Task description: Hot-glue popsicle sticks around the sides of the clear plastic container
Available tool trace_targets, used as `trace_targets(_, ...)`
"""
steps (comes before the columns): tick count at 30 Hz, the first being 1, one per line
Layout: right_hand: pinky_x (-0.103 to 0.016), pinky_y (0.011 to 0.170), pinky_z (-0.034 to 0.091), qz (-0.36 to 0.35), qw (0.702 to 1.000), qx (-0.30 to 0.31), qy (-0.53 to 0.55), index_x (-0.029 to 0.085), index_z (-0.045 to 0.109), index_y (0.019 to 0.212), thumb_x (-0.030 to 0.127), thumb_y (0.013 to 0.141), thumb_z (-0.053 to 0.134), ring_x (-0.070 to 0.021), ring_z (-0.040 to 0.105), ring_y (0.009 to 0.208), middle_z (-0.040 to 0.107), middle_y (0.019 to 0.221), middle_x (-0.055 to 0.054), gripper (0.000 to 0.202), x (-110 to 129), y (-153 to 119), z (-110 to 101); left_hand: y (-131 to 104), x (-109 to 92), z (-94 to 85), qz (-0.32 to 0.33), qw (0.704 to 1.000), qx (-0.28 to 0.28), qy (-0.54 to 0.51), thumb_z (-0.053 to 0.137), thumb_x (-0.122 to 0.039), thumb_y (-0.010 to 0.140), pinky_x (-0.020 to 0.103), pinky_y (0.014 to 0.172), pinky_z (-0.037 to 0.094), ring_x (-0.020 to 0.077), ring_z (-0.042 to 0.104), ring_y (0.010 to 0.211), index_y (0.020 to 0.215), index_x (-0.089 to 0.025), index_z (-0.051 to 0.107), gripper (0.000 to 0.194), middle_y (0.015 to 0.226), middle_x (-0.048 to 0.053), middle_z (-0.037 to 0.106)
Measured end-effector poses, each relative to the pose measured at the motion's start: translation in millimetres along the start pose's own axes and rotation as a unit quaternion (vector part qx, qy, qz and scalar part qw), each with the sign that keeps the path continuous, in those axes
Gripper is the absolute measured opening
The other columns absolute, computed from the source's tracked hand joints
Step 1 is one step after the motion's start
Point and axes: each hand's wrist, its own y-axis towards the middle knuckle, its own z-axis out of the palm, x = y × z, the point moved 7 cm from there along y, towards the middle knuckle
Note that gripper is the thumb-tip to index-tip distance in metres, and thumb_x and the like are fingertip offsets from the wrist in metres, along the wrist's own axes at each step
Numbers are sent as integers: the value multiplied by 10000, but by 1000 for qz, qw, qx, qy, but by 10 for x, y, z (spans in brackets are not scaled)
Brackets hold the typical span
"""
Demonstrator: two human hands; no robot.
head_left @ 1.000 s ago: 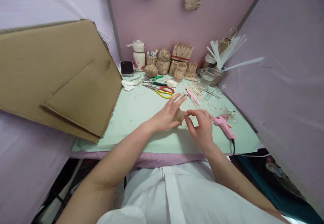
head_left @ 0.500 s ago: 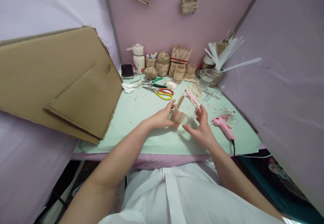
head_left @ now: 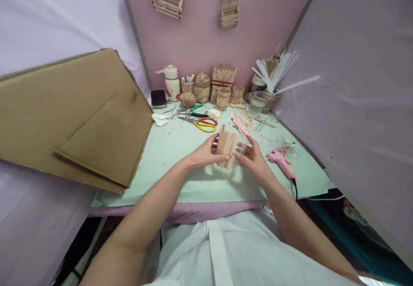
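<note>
Clear cup clad in popsicle sticks (head_left: 227, 144) held between both hands, left hand (head_left: 203, 153) and right hand (head_left: 254, 159) grasping opposite sides, sticks upright, tilted slightly.

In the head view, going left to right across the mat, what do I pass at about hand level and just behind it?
Cardboard sheet → left hand → clear cup clad in wooden sticks, held in both hands → right hand → pink glue gun. Farther back: white tissue → yellow-handled scissors → loose wooden sticks.
</note>
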Motion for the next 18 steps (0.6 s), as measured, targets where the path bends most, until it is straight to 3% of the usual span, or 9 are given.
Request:
trace_targets(6, -560, 1093, 412, 1, 1000, -7, -13, 260, 216, 1518, 586, 686, 744, -317, 519, 1301, 439, 1475, -194, 1038, 48, 20, 84, -7, 24, -8, -6, 1000, -22, 3, 829, -375, 664, 509, 1074, 437, 349, 540, 1277, 1520, -137, 187, 1096, 1462, 220, 475)
trace_targets(10, -571, 1057, 446, -16, 999, -9, -35, 286, 166, 1534, 606, 690, 735, -341, 472, 1350, 312, 1556, -199, 1066, 109, -21, 117, 6, 71, -48, -23, 998, -50, -4, 830, -393, 660, 512, 1091, 416, 352, 549, 1269, 1521, -115, 167, 1121, 1406, 226, 529)
trace_targets(18, -565, 1063, 444, -140, 978, -26, -152, 313, 59, 1558, 382, 749, 705, -332, 360, 1431, 208, 1608, -168, 1037, 251, -142, 206, 56, 207, -200, -49, 989, -136, -30, 850, -426, 644, 483, 1084, 433, 338, 538, 1280, 1521, -119, 155, 1161, 1417, 237, 500)
